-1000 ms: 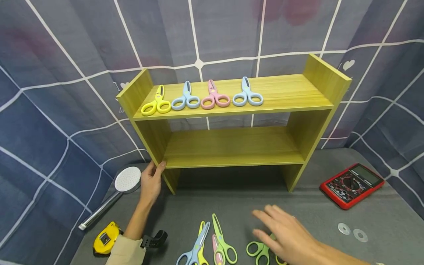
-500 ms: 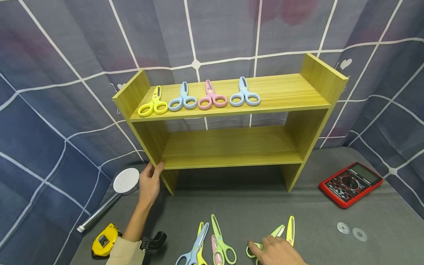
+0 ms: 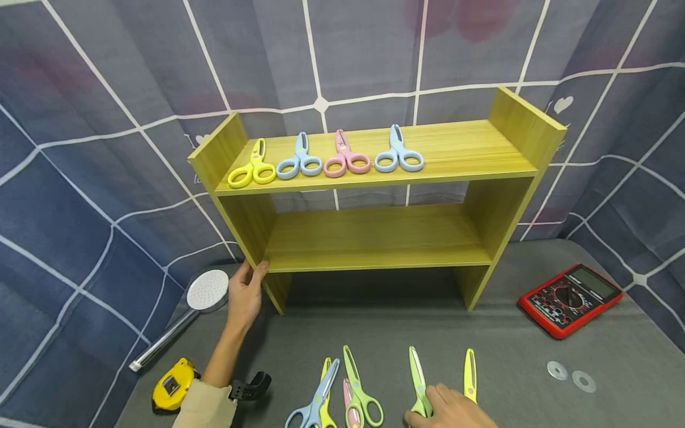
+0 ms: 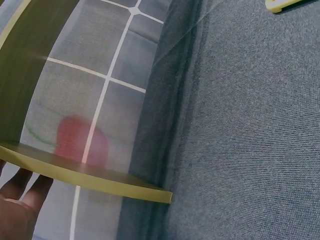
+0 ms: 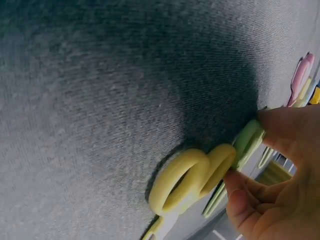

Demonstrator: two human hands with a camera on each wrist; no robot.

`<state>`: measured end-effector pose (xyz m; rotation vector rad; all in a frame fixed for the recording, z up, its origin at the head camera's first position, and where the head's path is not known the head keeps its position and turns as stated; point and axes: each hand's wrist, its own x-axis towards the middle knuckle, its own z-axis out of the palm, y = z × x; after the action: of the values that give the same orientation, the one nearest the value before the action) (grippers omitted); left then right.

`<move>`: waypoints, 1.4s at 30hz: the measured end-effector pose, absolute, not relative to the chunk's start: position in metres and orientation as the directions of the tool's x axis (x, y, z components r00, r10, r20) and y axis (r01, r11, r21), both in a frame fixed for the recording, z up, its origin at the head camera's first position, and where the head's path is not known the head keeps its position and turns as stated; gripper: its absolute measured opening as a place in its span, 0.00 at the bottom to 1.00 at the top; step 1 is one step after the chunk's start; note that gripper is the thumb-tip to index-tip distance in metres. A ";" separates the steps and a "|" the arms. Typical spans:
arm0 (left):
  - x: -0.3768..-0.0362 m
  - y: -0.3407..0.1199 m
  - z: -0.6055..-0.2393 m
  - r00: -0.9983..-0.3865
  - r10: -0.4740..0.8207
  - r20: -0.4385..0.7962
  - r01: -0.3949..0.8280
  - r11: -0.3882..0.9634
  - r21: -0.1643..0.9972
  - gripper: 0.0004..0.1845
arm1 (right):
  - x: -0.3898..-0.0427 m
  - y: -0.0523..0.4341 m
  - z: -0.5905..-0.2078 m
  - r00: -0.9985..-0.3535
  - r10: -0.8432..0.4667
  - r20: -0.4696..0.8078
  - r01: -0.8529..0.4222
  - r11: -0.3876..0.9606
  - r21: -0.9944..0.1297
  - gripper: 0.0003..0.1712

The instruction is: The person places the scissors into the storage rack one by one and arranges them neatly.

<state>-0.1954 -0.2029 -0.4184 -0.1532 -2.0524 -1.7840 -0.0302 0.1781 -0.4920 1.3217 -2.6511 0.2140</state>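
Observation:
My left hand (image 3: 245,300) grips the left side panel of a yellow-green wooden shelf unit (image 3: 369,235), its thumb at the panel's front edge. In the left wrist view its fingers lie against the panel (image 4: 100,182). At the bottom of the head view my right hand (image 3: 452,410) pinches green scissors (image 3: 417,377) by the handles, with the blades pointing toward the shelf. Yellow scissors (image 3: 470,377) lie just right of them, partly hidden by that hand; their loops (image 5: 177,182) show in the right wrist view. Left of this hand lies a group with blue scissors (image 3: 320,395) and other green scissors (image 3: 357,386).
Along the top shelf stand yellow scissors (image 3: 254,165), blue scissors (image 3: 299,157), pink scissors (image 3: 346,156) and more blue scissors (image 3: 398,151). A shower head (image 3: 207,290) and tape measure (image 3: 173,385) lie left; a red multimeter (image 3: 569,300) and metal washers (image 3: 583,381) lie right.
My right hand has come down onto the green scissors and turned them from slanting to nearly straight toward the shelf, apart from the yellow pair. My left hand stays on the panel.

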 end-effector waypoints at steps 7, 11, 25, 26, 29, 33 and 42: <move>-0.196 -0.203 -0.420 -0.908 -0.203 0.367 0.341 0.154 0.927 0.20 | -0.037 0.183 -0.489 -0.583 -0.771 0.256 -0.811 0.575 -0.113 0.20; -0.198 -0.202 -0.420 -0.907 -0.201 0.369 0.342 0.158 0.926 0.20 | -0.045 0.189 -0.472 -0.603 -0.767 0.220 -0.797 0.577 -0.176 0.24; -0.199 -0.201 -0.421 -0.902 -0.190 0.387 0.361 0.157 0.919 0.21 | -0.054 0.191 -0.390 -0.600 -0.504 0.621 -0.764 0.591 -0.258 0.24; -0.198 -0.201 -0.421 -0.902 -0.191 0.387 0.361 0.157 0.919 0.21 | -0.054 0.190 -0.380 -0.596 -0.471 0.650 -0.761 0.592 -0.268 0.24; -0.198 -0.200 -0.421 -0.899 -0.205 0.388 0.359 0.164 0.919 0.20 | -0.056 0.190 -0.350 -0.531 -0.368 0.764 -0.774 0.577 -0.260 0.26; -0.199 -0.198 -0.420 -0.893 -0.215 0.396 0.367 0.163 0.916 0.19 | -0.065 0.192 -0.313 -0.353 -0.213 0.911 -0.800 0.573 -0.176 0.30; -0.198 -0.200 -0.422 -0.891 -0.231 0.390 0.355 0.180 0.918 0.19 | -0.092 0.208 -0.255 -0.423 -0.116 0.899 -0.680 0.697 -0.230 0.30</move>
<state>-0.1980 -0.1999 -0.4215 -0.1159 -2.0175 -1.7589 -0.0922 0.2082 -0.2549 0.6163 -1.9310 0.7261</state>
